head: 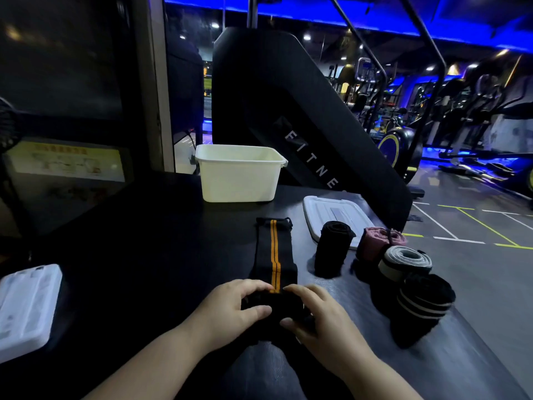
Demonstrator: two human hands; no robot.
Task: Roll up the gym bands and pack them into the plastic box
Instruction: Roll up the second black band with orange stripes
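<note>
- Dark table [144, 226]: fills the lower view and carries everything below.
- Black machine [288, 96], white lettering on its side: stands behind the table's far edge.
- Plastic box [239, 177], white, no lid on: upright at the far edge of the table. Cannot see its bottom from here.
- Orange-striped band [275, 249], black: lies flat in the middle of the table, running from near the box toward the person. Its near end is wound into a thick roll under the hands.
- Left hand [230, 310]: fingers curled over the top of the roll's left part, thumb pressed on its near side.
- Right hand [320, 319]: same grip on the right part, fingers bent over the top, thumb on the near side. Fingertips of both hands nearly meet at the orange stripes.
- White lid [326, 209]: flat, right of the box.
- Four rolled bands along the right edge, close together: black roll [331, 246] overlapping the lid's near edge, pink roll [377, 241], grey roll [403, 261], white-striped black roll [424, 304] nearest.
- Flat white case [26, 307]: at the left edge, well apart from the rest.
</note>
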